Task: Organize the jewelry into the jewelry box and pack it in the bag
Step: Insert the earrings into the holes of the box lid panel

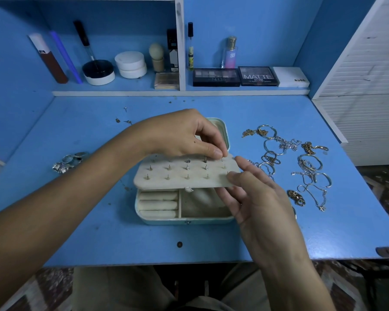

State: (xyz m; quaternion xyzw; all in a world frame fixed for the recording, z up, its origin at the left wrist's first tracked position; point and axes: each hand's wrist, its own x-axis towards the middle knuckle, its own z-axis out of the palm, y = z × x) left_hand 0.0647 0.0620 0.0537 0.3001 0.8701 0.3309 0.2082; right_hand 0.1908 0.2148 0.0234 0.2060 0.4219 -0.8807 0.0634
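Left hand (180,133) pinching earring (222,158) into panel (184,173) over open jewelry box (184,217) mid-surface; right hand (252,196) gripping panel edge. Chains (301,162), rings (70,162) waiting; bag unseen.

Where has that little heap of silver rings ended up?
In the head view, the heap of silver rings lies on the blue desk at the left, beyond the person's left forearm and left of the open cream jewelry box.
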